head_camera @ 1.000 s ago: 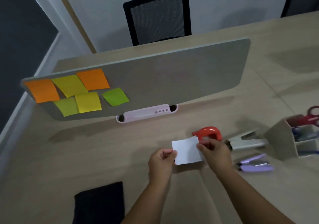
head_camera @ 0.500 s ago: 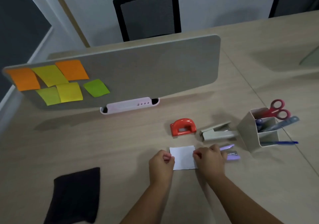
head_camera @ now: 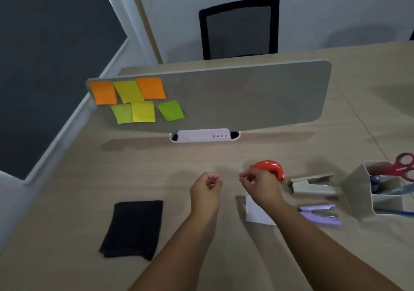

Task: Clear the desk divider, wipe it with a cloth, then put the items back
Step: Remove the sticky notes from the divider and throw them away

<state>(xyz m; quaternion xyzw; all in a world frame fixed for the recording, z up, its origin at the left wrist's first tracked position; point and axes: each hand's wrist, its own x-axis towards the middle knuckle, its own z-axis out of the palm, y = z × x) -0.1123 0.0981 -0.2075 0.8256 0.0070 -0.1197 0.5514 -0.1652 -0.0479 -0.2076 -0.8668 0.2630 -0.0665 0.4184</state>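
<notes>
left hand (head_camera: 207,187) curled, empty | right hand (head_camera: 259,184) over white paper (head_camera: 255,214) | sticky notes (head_camera: 134,100) on divider (head_camera: 246,95)

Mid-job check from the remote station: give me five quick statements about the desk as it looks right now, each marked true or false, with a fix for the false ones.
1. Six sticky notes are on the divider. True.
2. The black cloth is in the left hand. False: it lies flat on the desk, left of both arms.
3. The white paper lies on the desk under the right hand. True.
4. The red scissors lie flat beside the staplers. False: they stand in the organizer.
5. The divider's right half is covered with notes. False: it is bare; the notes cluster at the left end.
</notes>
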